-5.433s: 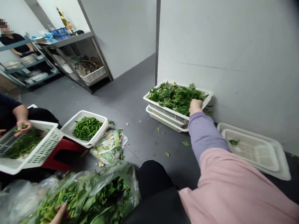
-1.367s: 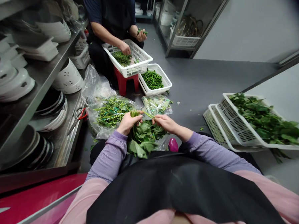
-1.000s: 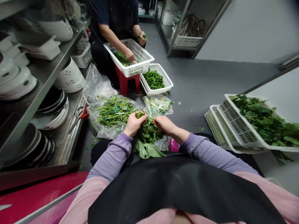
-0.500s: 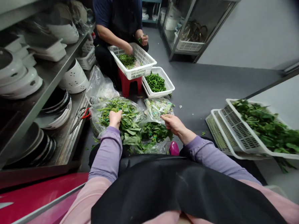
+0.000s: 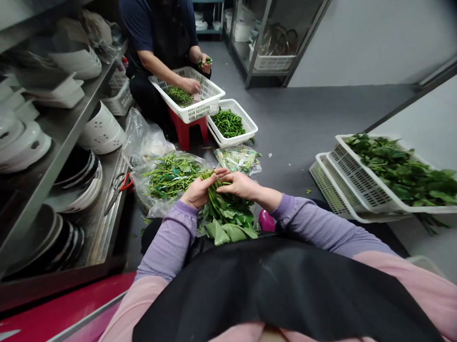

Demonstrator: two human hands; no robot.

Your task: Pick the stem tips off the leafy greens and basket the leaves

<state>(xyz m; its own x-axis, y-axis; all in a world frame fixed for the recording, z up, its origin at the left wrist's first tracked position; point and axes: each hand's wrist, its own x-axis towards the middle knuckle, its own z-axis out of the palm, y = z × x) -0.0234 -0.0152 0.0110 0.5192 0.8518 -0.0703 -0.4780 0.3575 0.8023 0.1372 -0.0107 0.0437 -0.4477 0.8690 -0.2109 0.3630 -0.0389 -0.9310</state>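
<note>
My left hand (image 5: 197,192) is closed round the stems of a bunch of leafy greens (image 5: 225,217) held over my lap. My right hand (image 5: 239,183) rests on the same stems from the right, fingers curled on them. The leaves hang down toward my black apron. Just beyond my hands lies an open plastic bag of stripped green stems (image 5: 167,174). A smaller bag of greens (image 5: 237,158) lies beside it on the floor.
A white basket of picked leaves (image 5: 370,176) leans on stacked baskets at right. Opposite, a seated person's hands sort greens in a white basket (image 5: 205,103) on a red stool; another basket of green pods (image 5: 249,129) sits on the floor. Steel shelves with bowls (image 5: 51,149) and scissors (image 5: 118,184) run along the left.
Half a second ago my left hand was in the bag of stems and my right hand was apart. Both hands have come together on a fresh bunch of greens.
</note>
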